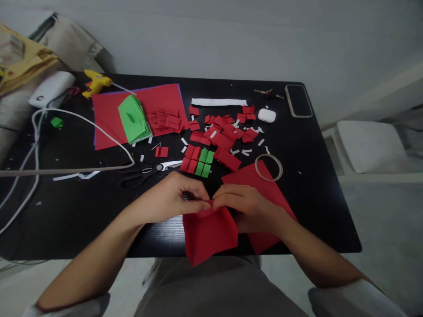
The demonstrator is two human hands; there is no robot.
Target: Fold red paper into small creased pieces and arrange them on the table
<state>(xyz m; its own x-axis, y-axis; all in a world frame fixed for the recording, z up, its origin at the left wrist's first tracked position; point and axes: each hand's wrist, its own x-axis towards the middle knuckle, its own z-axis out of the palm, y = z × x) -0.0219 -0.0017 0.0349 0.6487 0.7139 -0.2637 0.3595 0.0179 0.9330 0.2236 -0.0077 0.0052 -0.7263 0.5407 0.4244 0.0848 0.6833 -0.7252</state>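
Farthest left of the hands, a white cable [66, 171] runs in from the side, its bend coming round to just short of the scissors [159, 167]. Well beyond the left hand [178, 196], a yellow glue gun [95, 82] lies at the corner of a large red sheet [107, 123], which bears a green paper stack [135, 121]. Bare black tabletop stretches between the cable and the left forearm, but the scissors leave little room just past the left wrist.

The left hand is nearly closed, thumb and forefinger pinching the upper edge of the folded red paper [211, 235]. This paper hangs below and between both hands, its lower corner reaching past the table's near edge. Just beyond the left fingers sits a block of red and green pieces [197, 161]; farther on, a loose pile of red pieces [223, 136] crowds the way forward.

The right hand [246, 204] is curled in, fingertips on the same upper edge; its thumb is hidden. A smaller red sheet [274, 193] lies partly beneath that hand and forearm, a ring [280, 171] overlapping its far edge. Right of these, black tabletop runs to the slanting side edge, with a phone [298, 101] at the far corner.
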